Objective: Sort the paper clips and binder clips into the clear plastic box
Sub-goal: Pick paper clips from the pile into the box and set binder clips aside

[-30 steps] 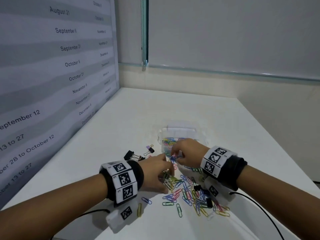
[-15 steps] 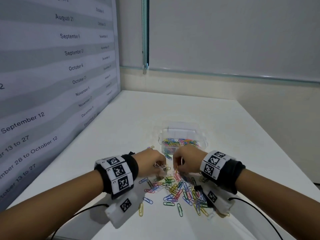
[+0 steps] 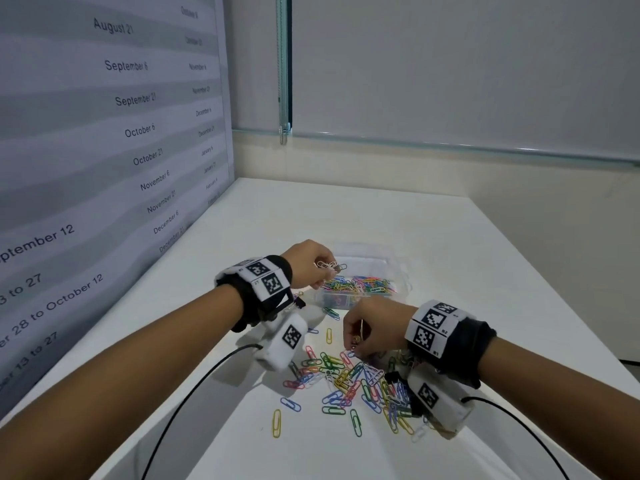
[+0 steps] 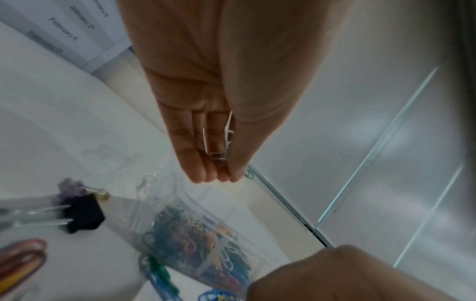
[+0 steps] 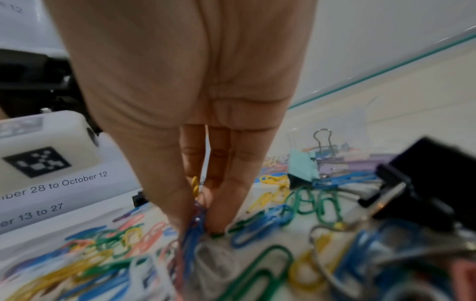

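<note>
The clear plastic box stands mid-table, partly filled with coloured paper clips. My left hand hovers over its left rim and pinches a small bunch of white paper clips, also visible between its fingers. My right hand is down at the far edge of the loose clip pile, pinching several blue clips. Black binder clips lie in the pile by my right wrist; another black binder clip lies left of the box.
A wall chart with dates runs along the table's left edge. Cables trail from both wrist cameras across the near table. A teal binder clip and a purple one lie near the box.
My left hand has lifted from the pile and moved forward over the box with white clips. My right hand has stayed low at the pile, gathering clips.
</note>
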The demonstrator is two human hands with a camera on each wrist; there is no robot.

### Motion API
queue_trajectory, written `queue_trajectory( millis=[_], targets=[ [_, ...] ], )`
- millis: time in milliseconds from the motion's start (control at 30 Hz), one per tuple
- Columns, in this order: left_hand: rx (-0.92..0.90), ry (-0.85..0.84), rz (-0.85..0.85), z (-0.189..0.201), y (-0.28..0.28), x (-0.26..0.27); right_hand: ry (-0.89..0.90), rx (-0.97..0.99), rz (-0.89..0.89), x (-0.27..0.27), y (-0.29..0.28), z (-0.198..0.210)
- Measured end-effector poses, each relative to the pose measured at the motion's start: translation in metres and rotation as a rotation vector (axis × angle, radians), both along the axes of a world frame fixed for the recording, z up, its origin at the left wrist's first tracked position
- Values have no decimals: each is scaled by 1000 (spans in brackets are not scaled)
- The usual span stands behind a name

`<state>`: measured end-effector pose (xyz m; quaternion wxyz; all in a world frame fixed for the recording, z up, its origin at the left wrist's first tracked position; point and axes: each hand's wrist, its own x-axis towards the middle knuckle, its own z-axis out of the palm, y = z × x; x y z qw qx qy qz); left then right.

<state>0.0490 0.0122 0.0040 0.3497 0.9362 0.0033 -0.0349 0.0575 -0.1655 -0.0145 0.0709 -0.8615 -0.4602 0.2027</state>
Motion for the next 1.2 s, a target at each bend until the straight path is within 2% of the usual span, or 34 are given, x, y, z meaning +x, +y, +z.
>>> queue_trajectory(
  millis=[133,367,467,567,667,800,900,1067,1133,1200],
  targets=[
    [-82,48,19,-2,-5,14,-2,69,-28,7,-4,9],
    [-210,86,37,-4,-9,19,-6,311,-270,39,-9,30],
    [-218,59,39,0,-5,16,2,401,-385,52,-11,34],
    [-183,54,9,3,1,9,-19,400,-445,60,-10,33],
    [-57,46,-52,5,4,-5,-123,323,-417,59,-9,29],
    [372,91,-208,0,6,-27,-161,271,-297,41,-4,25],
    [568,138,-283,-9,1,-39,-179,204,-172,22,2,21],
    [602,180,-327,-15,-9,-42,-228,-114,-53,9,9,2],
    [621,187,-331,-16,-14,-42,-237,-150,-25,5,10,-1],
    [629,186,-331,-17,-17,-44,-222,-106,-22,1,10,-2]
  ],
)
